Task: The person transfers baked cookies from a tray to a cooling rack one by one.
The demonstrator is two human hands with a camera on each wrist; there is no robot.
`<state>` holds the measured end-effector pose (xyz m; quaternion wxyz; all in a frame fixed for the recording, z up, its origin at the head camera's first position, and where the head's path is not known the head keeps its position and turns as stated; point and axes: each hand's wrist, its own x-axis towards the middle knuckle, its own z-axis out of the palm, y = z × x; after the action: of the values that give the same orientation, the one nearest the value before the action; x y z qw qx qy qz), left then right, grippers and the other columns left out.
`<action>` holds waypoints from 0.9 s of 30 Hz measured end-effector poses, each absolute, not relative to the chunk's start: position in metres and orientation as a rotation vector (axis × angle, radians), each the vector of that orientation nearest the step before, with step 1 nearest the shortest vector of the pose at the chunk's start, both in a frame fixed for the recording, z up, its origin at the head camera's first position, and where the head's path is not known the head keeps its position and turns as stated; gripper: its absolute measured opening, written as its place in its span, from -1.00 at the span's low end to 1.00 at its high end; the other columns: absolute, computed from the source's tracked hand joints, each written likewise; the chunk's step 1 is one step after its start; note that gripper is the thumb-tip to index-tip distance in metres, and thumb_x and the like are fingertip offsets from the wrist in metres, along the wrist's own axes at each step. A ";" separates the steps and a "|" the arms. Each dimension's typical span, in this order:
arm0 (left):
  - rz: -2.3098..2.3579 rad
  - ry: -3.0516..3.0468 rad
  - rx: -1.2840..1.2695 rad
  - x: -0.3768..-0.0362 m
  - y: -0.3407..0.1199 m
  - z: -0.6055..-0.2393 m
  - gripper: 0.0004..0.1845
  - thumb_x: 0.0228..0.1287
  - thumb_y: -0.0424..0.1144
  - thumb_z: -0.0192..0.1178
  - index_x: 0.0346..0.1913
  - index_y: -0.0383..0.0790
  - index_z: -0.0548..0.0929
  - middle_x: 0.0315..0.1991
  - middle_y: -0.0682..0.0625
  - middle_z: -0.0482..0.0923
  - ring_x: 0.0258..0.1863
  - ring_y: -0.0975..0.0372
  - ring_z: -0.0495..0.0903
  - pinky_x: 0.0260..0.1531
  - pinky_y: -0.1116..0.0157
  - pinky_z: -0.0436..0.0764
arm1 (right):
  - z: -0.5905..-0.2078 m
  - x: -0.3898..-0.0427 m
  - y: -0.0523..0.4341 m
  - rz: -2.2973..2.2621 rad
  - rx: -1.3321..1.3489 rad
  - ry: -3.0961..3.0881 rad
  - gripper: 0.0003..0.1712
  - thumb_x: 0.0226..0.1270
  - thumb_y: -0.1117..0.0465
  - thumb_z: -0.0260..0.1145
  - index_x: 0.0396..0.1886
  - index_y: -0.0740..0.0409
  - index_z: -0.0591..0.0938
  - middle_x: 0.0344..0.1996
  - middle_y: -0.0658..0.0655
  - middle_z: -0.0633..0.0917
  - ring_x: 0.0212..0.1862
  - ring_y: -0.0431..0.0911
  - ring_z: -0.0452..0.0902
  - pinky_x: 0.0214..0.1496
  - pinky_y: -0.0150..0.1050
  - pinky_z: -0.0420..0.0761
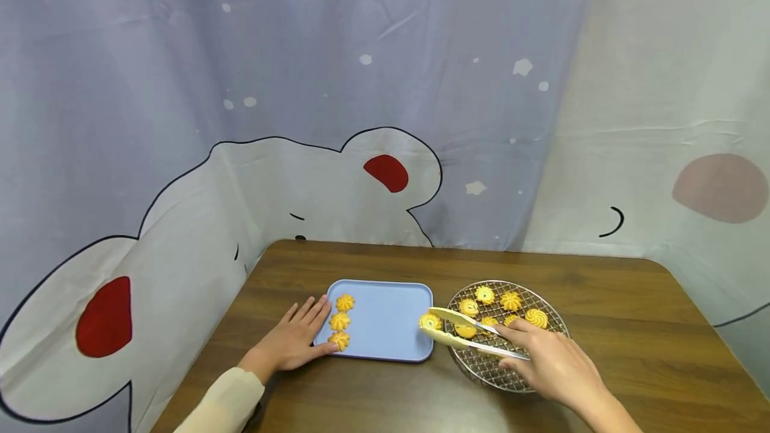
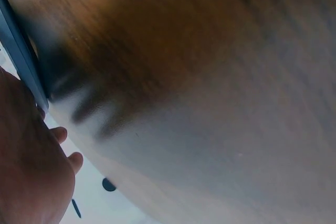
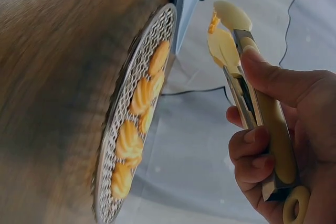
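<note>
- One yellow cookie [image 1: 430, 321] sits between the tips of my tongs [image 3: 276, 140], at the right edge of the blue tray [image 1: 385, 319]. I can't tell how high up it is.
- My right hand [image 1: 556, 359], to the right of the tray, has its fingers and thumb bent round the tongs and squeezes them.
- I think this step is bringing one cookie over from the round wire rack [image 1: 493, 371] to the tray.
- Next, I think I need to take it a bit left, lower it gently and let the tips spread. If I squeeze too hard, it might crumble.
- Three cookies [image 1: 339, 321] sit in a row along the tray's left side, so there is lots of room beside them.
- My left hand [image 1: 295, 339] rests at the tray's left edge, fingers straight and spread, gripping nothing.
- The rack is just right of the tray, with more cookies [image 1: 536, 318] on it.
- The brown table [image 1: 601, 286] is under the tray, and a bear cloth [image 1: 361, 85] hangs behind it.
</note>
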<state>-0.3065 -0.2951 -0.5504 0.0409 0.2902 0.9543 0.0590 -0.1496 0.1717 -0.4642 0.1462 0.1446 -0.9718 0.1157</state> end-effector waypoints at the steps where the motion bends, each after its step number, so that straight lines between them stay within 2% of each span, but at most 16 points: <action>1: 0.180 2.925 0.890 -0.307 -0.295 -0.551 0.03 0.36 0.49 -0.11 0.62 -0.18 0.06 0.65 -0.07 -0.07 0.61 -0.07 -0.05 0.51 -0.18 -0.06 | -0.464 -0.148 0.174 0.338 0.400 -2.805 -0.37 0.05 -0.07 0.59 0.18 -0.11 0.72 0.03 -0.08 0.72 -0.39 -0.25 0.62 -0.46 -0.35 0.53; 5: 0.172 2.931 0.887 -0.308 -0.296 -0.554 0.04 0.35 0.54 -0.18 0.64 -0.13 0.01 0.65 -0.02 -0.13 0.62 -0.04 -0.09 0.52 -0.16 -0.09 | -0.464 -0.140 0.183 0.358 0.348 -2.824 -0.38 0.06 -0.06 0.59 0.18 -0.12 0.72 0.08 -0.02 0.71 -0.26 -0.10 0.72 -0.37 -0.20 0.64; 9: 0.192 2.939 0.891 -0.308 -0.297 -0.555 0.04 0.35 0.53 -0.17 0.64 -0.13 0.02 0.65 -0.02 -0.11 0.61 -0.04 -0.08 0.52 -0.17 -0.08 | -0.464 -0.133 0.191 0.365 0.324 -2.835 -0.40 0.06 -0.05 0.60 0.15 -0.06 0.74 0.09 0.02 0.72 -0.15 0.01 0.74 -0.26 -0.06 0.69; 19: 0.188 2.929 0.888 -0.306 -0.295 -0.551 0.02 0.37 0.49 -0.13 0.63 -0.18 0.05 0.65 -0.07 -0.08 0.61 -0.08 -0.06 0.50 -0.19 -0.06 | -0.470 -0.121 0.207 0.392 0.281 -2.861 -0.40 0.02 -0.07 0.61 0.12 -0.08 0.76 0.05 -0.08 0.72 -0.14 -0.05 0.74 -0.28 -0.08 0.68; 27: 0.165 2.918 0.883 -0.303 -0.292 -0.546 0.02 0.38 0.49 -0.14 0.62 -0.20 0.05 0.64 -0.09 -0.07 0.61 -0.10 -0.06 0.50 -0.20 -0.07 | -0.474 -0.114 0.219 0.368 0.281 -2.891 -0.38 0.03 -0.12 0.58 0.16 -0.14 0.74 -0.04 -0.22 0.68 -0.23 -0.24 0.68 -0.35 -0.26 0.60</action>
<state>-0.3031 -0.2924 -0.5461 0.0444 0.2889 0.9548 0.0539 -0.1139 0.2188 -0.4743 0.1068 0.0955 -0.9818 0.1250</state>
